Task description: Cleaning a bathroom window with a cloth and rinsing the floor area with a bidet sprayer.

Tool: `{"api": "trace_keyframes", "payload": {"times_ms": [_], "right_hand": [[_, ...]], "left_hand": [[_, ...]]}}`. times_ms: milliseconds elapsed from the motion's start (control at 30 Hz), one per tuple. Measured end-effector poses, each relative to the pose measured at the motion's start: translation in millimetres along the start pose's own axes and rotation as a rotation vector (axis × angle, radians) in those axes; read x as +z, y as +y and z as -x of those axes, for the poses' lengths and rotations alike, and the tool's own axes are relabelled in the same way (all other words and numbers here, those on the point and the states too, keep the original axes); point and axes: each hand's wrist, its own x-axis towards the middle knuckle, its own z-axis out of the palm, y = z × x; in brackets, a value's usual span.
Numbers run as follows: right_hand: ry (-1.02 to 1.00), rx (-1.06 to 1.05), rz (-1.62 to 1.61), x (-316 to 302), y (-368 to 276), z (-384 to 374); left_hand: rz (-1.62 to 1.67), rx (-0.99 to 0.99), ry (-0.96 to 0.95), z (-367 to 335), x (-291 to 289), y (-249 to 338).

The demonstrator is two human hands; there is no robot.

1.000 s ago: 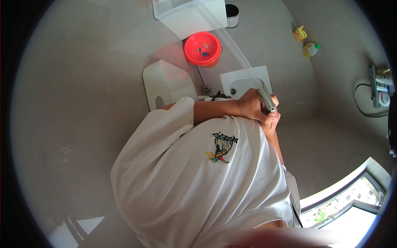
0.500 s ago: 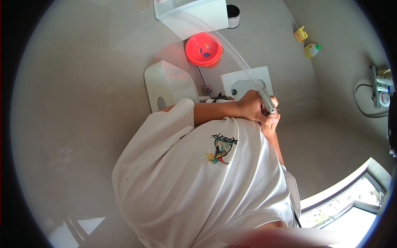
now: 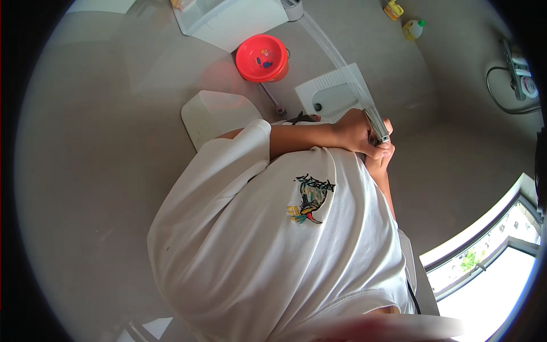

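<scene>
In front of my shirt, both hands are together around a silver handheld water sprayer [image 3: 375, 124]. My left hand [image 3: 352, 131] reaches across from the left and is closed at its handle. Beneath and behind it, my right hand [image 3: 386, 155] is closed against the same sprayer, with its fingers partly hidden. A clear water jet [image 3: 330, 50] leaves the nozzle toward the upper left, over a white squat toilet pan [image 3: 337, 96], and reaches near a silver cylindrical can [image 3: 293, 10]. The trigger is hidden by my fingers.
A red bucket [image 3: 279, 65] stands left of the jet, beside a white box-like container [image 3: 242, 25]. Nearer sits a white rounded bin [image 3: 216, 111]. Two yellow bottles [image 3: 411, 29] are along the right wall, below a wall shelf [image 3: 514, 74] with a hose. A window [image 3: 484, 256] is lower right.
The view has shifted, so floor items sit higher in the picture. The water jet's far end has moved from over the white container to near the silver can. Both hands keep their hold.
</scene>
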Motion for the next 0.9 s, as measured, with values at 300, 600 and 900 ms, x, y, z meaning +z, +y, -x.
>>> {"api": "trace_keyframes", "payload": {"times_ms": [300, 600, 900], "right_hand": [[-0.191, -0.086, -0.014, -5.3, -8.3, -21.8], [-0.334, -0.198, -0.193, -12.1, -17.1, -42.1], [-0.333, -0.138, -0.152, -11.5, -18.7, -39.8]], "left_hand": [[-0.126, 0.079, 0.236, 7.5, -8.9, 17.8], [-0.379, 0.239, 0.396, 6.1, -14.9, 54.6], [-0.324, 0.142, 0.39, 10.7, -5.8, 38.5]]}}
